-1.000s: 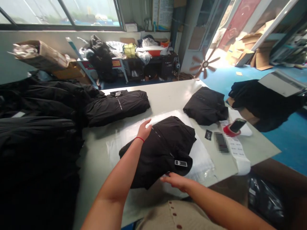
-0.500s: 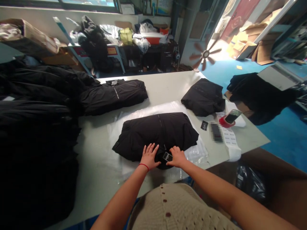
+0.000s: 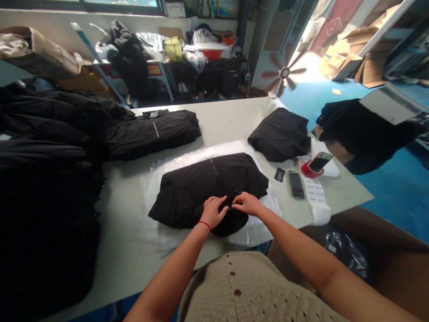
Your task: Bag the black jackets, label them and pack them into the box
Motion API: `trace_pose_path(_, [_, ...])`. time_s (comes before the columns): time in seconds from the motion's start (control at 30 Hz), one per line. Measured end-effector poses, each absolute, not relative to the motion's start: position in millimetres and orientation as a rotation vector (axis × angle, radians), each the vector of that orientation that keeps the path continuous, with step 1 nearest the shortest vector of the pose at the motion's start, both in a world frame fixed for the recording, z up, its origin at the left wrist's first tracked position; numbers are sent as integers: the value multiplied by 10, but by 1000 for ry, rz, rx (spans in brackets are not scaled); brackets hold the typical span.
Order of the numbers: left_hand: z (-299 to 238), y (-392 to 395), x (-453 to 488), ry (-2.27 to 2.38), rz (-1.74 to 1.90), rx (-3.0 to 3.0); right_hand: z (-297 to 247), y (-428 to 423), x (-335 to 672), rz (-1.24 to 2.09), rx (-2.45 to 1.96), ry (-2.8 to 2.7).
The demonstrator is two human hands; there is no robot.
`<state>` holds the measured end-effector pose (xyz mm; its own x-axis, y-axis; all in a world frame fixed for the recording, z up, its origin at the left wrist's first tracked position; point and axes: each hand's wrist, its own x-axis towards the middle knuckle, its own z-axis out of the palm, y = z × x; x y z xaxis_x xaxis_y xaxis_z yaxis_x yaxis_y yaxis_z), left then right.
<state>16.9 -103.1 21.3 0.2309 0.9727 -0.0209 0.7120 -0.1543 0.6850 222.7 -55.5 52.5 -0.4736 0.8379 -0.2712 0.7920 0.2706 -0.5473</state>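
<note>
Step in hand: left hand [image 3: 212,212] and right hand [image 3: 246,203], both narrow, pinching fold of black jacket [image 3: 208,183]; plastic bag [image 3: 258,232] beneath.

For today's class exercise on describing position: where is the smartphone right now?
In the head view, the smartphone rests on a red tape roll at the table's right side, just beyond a printed label strip.

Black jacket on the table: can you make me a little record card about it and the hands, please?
Main thing: folded black jacket
Lying on: clear plastic bag
Left hand: on the jacket, red string around the wrist
Right hand: on the jacket, close to the left hand
Table: pale table
Nearby: another folded black jacket, phone leaning on red tape roll
</note>
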Motion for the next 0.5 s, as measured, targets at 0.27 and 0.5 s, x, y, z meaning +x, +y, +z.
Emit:
trace_pose_path(0.27, [17, -814, 92, 1461, 772, 1041, 332, -385, 1945, 1453, -1675, -1404])
trace_pose_path(0.5, [-38, -852, 17, 1393, 886, 644, 40, -462, 1816, 1659, -1453, -1132])
